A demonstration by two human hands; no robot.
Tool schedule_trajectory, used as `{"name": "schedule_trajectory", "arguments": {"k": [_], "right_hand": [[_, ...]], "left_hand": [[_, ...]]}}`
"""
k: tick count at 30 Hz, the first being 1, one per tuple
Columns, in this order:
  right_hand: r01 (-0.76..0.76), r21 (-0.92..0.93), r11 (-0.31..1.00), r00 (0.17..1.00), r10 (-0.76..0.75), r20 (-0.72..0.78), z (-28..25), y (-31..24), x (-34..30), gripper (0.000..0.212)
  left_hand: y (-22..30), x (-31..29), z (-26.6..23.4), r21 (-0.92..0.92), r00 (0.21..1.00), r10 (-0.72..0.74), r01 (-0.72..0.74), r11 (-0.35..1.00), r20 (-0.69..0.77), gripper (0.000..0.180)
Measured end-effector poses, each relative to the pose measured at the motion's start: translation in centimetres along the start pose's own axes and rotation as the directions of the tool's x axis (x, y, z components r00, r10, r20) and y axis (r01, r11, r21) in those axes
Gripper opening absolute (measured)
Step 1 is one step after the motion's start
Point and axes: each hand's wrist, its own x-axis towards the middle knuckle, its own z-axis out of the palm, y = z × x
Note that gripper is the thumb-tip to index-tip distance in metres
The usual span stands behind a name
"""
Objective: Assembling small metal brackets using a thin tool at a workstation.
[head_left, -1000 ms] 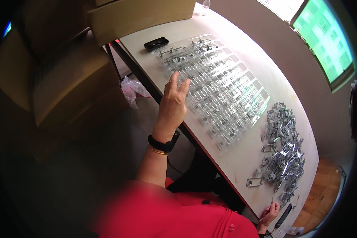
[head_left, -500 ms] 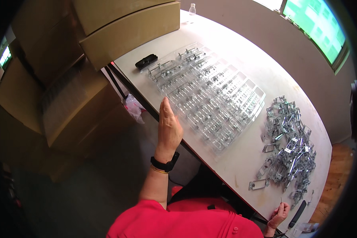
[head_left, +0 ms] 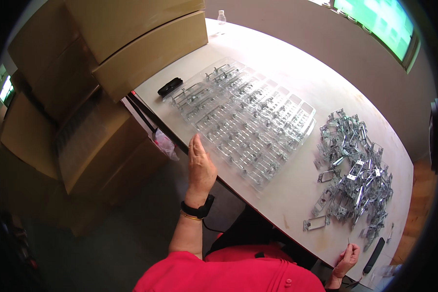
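My left hand [head_left: 202, 170] is open, its fingers stretched out and lying along the table's near edge, beside a clear plastic tray [head_left: 192, 113]. Rows of small metal fittings sit in the tray's compartments. At the lower right, my right hand [head_left: 346, 263] is closed, with finger and thumb pinching a thin, dark, pin-like piece [head_left: 348, 241] that points up. Its exact kind is too small to make out. Beyond this hand lies a heap of loose metal brackets [head_left: 357, 180], with one rectangular bracket [head_left: 316, 223] at its near side.
A long black-handled tool [head_left: 374, 255] lies right of my right hand. Past the tray's far left corner is a black oblong object [head_left: 170, 87]. Large cardboard boxes [head_left: 151, 56] rise at the left. A small clear bottle [head_left: 222, 18] stands on the table's far end.
The view has shifted slightly, so the tray and boxes appear farther left. Both hands keep nearly the same pose, the left by the table edge and the right still pinching the thin piece.
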Motion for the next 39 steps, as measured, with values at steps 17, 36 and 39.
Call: {"name": "schedule_trajectory", "arguments": {"k": [17, 36, 39], "right_hand": [[-0.058, 0.052, 0.997, 0.998, 0.057, 0.028, 4.0, -6.3, -3.1, 0.005], [0.023, 0.132, 0.991, 0.992, -0.039, 0.122, 2.9, -6.7, -4.5, 0.005], [0.012, 0.130, 0.991, 0.993, -0.027, 0.115, 3.1, -6.4, -4.5, 0.005]], "left_hand": [[18.8, -6.7, -1.5, -0.267, 0.876, 0.455, -0.405, 0.874, 0.161, 0.041], [22.2, -12.6, 2.3, -0.401, 0.483, 0.635, -0.505, 0.764, 0.602, 0.035], [22.0, -12.5, 1.9, -0.360, 0.515, 0.640, -0.543, 0.758, 0.571, 0.035]]}}
